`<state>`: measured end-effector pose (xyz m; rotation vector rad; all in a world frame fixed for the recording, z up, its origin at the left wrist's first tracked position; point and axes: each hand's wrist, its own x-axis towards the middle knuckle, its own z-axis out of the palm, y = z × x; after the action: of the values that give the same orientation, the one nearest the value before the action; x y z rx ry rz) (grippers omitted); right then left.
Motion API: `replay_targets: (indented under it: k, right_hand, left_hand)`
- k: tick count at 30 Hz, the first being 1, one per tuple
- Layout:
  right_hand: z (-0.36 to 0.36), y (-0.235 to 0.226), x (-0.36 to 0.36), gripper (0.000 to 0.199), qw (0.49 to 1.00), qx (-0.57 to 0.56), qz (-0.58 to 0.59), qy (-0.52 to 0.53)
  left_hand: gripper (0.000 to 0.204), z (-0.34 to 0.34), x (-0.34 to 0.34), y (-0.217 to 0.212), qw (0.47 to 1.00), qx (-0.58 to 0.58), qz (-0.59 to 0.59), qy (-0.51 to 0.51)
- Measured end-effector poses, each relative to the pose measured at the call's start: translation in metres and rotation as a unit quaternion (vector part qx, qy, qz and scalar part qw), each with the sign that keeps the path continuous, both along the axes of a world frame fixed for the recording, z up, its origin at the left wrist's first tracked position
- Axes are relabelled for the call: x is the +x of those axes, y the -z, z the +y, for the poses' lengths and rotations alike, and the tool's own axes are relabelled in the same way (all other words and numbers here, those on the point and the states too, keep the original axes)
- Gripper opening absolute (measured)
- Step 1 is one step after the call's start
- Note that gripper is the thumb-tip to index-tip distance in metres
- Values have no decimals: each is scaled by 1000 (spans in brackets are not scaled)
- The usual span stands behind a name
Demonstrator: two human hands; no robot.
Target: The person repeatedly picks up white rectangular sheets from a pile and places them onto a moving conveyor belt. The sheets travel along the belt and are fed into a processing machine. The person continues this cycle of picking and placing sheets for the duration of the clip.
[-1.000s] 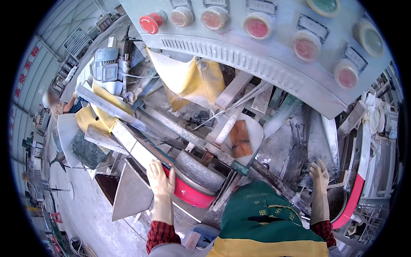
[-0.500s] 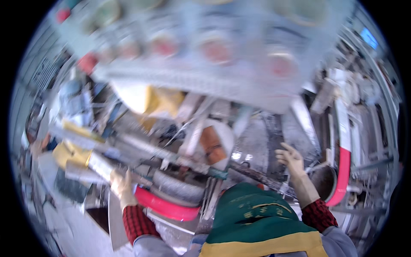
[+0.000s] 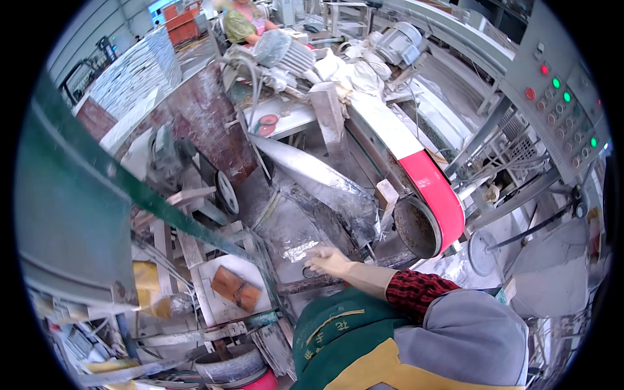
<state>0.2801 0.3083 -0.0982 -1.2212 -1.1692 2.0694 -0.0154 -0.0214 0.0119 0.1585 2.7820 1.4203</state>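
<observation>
My right hand (image 3: pixel 328 261), in a pale glove, reaches leftward from a red-and-black checked cuff (image 3: pixel 419 292). Its fingers are stretched out, slightly bent and a little apart, and I see nothing held in them. They hover by a wet, shiny grey surface (image 3: pixel 289 237); whether they touch it I cannot tell. Close beside the fingertips lies a dirty dark bar (image 3: pixel 309 284). Beyond the hand, a grey sheet-covered piece (image 3: pixel 325 182) slopes down toward it. My left hand is out of view.
Right of the hand, a red-and-white belt (image 3: pixel 434 192) runs round a wheel (image 3: pixel 416 227). A control panel (image 3: pixel 552 107) with lit buttons stands far right. A green frame (image 3: pixel 130 188) crosses the left side. An orange-brown block (image 3: pixel 235 288) rests on a white plate. Another person (image 3: pixel 244 23) is at the back.
The view has swung to the right, and the blurred panel with round buttons no longer fills the top. My left hand has left the picture. My right hand now points leftward over the wet surface.
</observation>
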Motion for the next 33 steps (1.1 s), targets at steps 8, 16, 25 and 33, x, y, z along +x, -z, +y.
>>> replay_targets:
  k: [8,16,25,33]
  right_hand:
    - [-9,-57,-28,52,955,34,57,-288]
    - [40,-122,114,61,984,19,159,-75]
    - [114,-74,240,44,893,143,33,426]
    - [218,7,299,45,797,140,-82,582]
  left_hand:
    - [63,177,100,-34,976,50,-140,160]
    - [51,377,239,-58,788,144,-195,566]
    - [44,379,251,-38,754,99,-221,610]
    - [42,307,193,-1,821,120,-325,453]
